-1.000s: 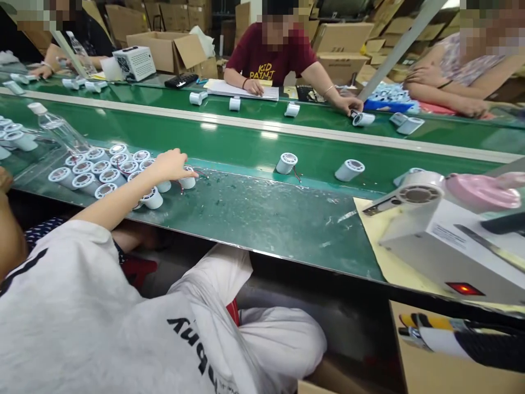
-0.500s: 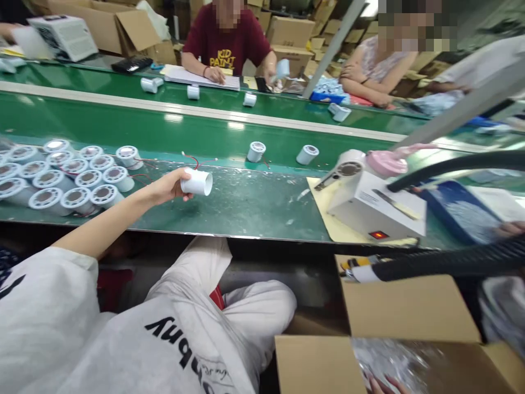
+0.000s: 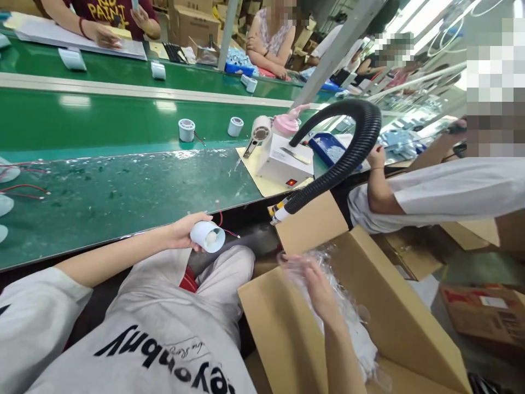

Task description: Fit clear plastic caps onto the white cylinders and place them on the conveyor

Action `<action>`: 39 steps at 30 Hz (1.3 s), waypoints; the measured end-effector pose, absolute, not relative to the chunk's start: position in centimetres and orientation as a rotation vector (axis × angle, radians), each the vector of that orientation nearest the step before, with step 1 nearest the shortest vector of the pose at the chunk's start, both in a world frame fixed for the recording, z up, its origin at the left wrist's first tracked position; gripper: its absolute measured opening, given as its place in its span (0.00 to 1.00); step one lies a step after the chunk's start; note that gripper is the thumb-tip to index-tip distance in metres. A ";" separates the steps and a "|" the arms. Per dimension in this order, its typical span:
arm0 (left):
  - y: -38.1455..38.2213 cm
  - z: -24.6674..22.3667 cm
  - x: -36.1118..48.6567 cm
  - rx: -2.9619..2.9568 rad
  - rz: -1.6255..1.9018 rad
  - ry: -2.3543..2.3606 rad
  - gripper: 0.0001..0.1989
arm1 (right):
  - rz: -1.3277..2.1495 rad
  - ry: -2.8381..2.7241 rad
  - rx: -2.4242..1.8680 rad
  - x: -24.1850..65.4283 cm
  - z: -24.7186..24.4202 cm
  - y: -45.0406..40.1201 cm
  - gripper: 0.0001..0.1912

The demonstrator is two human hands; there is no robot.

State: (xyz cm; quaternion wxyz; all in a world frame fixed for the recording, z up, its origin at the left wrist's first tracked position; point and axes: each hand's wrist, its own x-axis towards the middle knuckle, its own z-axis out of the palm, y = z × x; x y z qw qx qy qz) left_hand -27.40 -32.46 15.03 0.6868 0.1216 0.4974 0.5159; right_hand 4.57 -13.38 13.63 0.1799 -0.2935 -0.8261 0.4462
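Pale-blue cylinder point(image 3: 199, 234) within the left fingers point(image 3: 202, 217), hollow end beyond them

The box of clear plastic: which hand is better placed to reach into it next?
Likely the right hand: it is at the open box, while the left hand is farther off and holds a white cylinder. Blur hides whether the right hand holds anything.

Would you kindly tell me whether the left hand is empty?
No, the left hand holds a pale cylindrical housing, its open end in view.
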 end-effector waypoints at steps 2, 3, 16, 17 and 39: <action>-32.0 14.7 -26.6 0.328 1.064 1.106 0.20 | 1.172 -2.516 -0.432 1.5 14.7 -16.4 0.21; -31.9 14.5 -26.3 0.352 1.024 1.104 0.21 | 1.047 -2.591 -0.309 0.0 15.0 -17.8 0.20; -34.5 16.5 -25.4 1.118 0.899 1.552 0.08 | 1.284 -2.798 -0.231 -5.8 14.7 -20.7 0.05; -34.7 16.5 -25.3 1.262 0.929 1.630 0.10 | 1.402 -2.706 -0.288 -5.7 14.6 -20.9 0.07; -36.6 14.8 -24.0 0.884 1.207 1.308 0.38 | 1.423 -2.391 -0.336 -4.7 14.5 -21.6 0.17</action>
